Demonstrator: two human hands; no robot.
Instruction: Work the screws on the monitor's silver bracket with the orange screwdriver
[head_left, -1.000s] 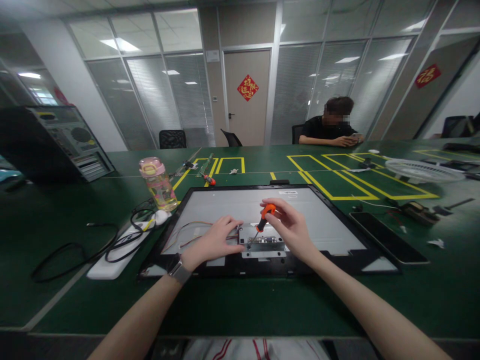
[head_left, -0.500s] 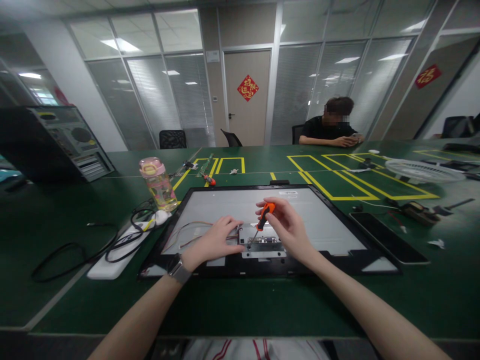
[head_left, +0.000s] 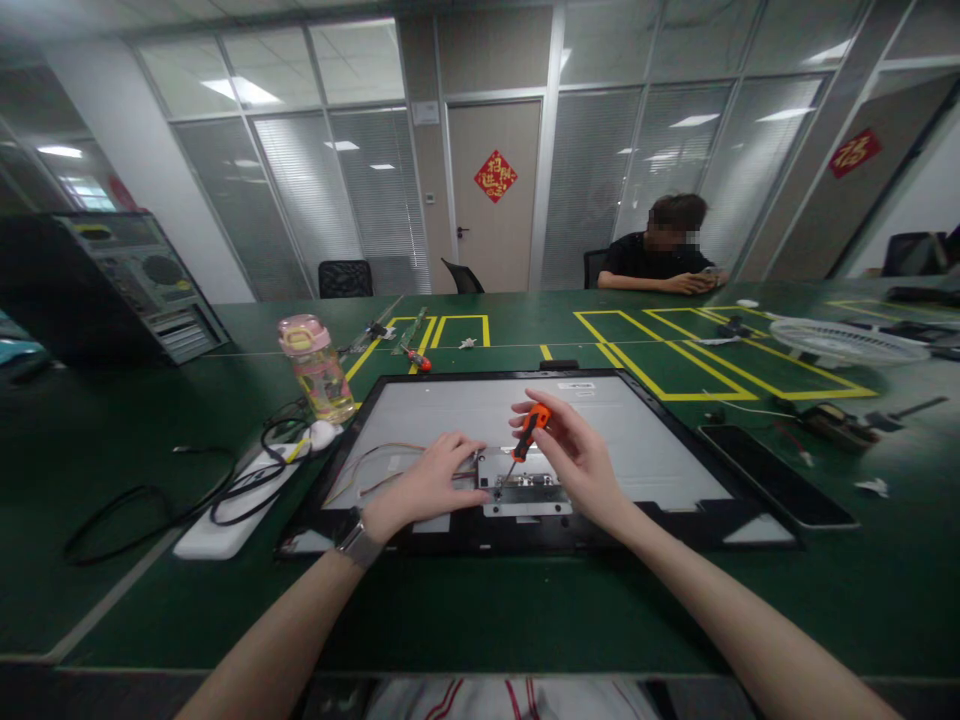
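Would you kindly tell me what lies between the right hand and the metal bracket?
The screwdriver does: in the head view, the right hand holds it, and its shaft slants down toward the bracket.

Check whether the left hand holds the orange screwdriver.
No, the right hand holds the orange screwdriver, while the left hand is at the left end of the metal bracket.

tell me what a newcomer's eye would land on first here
Probably the orange-and-black screwdriver in the right hand, pointing down at the metal bracket on the flat panel. After that, the red diamond sign on the door straight ahead, and the pink-lidded bottle by the panel's far left corner.
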